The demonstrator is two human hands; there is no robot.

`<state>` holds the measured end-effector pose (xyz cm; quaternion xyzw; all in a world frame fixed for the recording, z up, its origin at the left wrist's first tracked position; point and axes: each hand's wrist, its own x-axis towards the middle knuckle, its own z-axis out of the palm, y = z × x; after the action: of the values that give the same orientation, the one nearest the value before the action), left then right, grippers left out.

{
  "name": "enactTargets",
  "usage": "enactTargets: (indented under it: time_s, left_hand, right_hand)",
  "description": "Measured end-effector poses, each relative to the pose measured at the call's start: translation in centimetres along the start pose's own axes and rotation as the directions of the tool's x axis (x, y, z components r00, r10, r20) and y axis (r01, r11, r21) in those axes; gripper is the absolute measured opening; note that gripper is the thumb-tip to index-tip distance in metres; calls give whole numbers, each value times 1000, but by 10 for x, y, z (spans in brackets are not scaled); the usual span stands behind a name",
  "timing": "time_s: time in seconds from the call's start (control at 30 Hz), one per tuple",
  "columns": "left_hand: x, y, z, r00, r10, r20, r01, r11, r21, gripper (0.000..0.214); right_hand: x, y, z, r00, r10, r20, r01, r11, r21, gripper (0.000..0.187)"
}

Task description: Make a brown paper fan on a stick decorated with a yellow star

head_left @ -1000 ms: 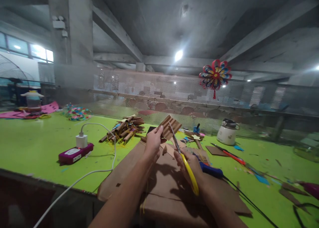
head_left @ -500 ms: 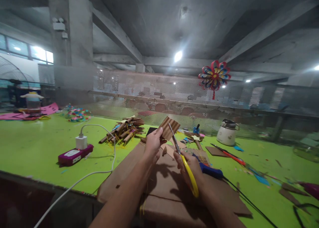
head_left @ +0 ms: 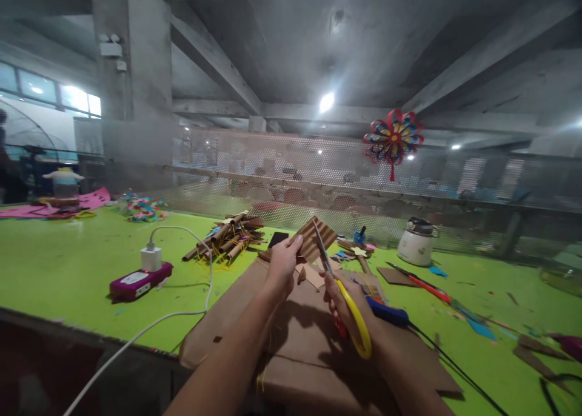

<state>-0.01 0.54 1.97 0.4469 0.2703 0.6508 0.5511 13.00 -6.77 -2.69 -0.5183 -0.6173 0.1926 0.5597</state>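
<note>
My left hand point(head_left: 282, 262) pinches a small piece of brown corrugated cardboard point(head_left: 316, 238) and holds it up above the table. My right hand point(head_left: 348, 304) grips yellow-handled scissors point(head_left: 343, 296), their blades reaching up into the cardboard's right side. Both hands hover over a large brown cardboard sheet point(head_left: 300, 337) that lies on the green table point(head_left: 68, 264).
A pile of rolled brown tubes point(head_left: 225, 237) lies behind my left hand. A purple power strip point(head_left: 140, 279) with a white charger and cable sits at the left. A blue-handled tool point(head_left: 386, 312), red pens, a white pot point(head_left: 416, 241) and paper scraps lie to the right.
The scissors' handles have swung down and slightly right, and the blades sit further into the cardboard. My left hand has shifted a little to the right with the piece.
</note>
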Motion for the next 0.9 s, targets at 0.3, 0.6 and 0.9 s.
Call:
enactTargets:
  time_s: [0.3,0.6,0.9]
  left_hand:
    - [-13,5,9,997,-33,73,35,999,-25,30]
    - [-12,1,5,990,-70,120,75,996,-39,28]
    - [-12,-1,4,990,-79,113,84,996,-38,27]
  right_hand:
    - [-3,-14,-12,1000,3,21,-4,1000,9,30]
    - [-3,-10,-2,999,33,31,-35,998,53,29]
    - [-1,-6,5,1000,17,-6,-16,997,70,57]
